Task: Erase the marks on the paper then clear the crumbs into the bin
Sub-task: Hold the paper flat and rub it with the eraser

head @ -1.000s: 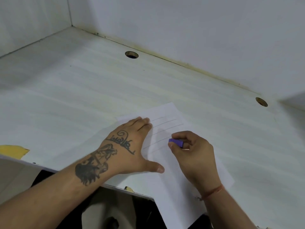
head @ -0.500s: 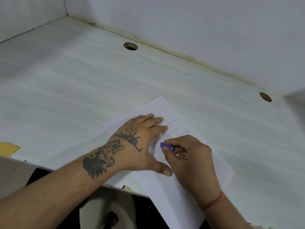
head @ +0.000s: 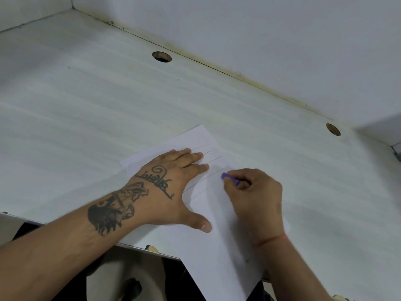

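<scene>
Our right hand (head: pixel 253 192) is pinching the purple eraser (head: pixel 229 178) and has slid it from beside our thumb out along the pencil lines (head: pixel 211 158). Our left hand (head: pixel 171 181) is still pressing flat the paper (head: pixel 217 257), which is overhanging the counter (head: pixel 86 127) edge. We are judging the erasing unfinished; several lines are remaining.

Lying flat, left hand (head: pixel 173 183) with fingers straight, thumb spread toward the near side; right hand (head: pixel 256 198) curling, pinching with fingertips (head: pixel 227 181), wrist bent.
</scene>
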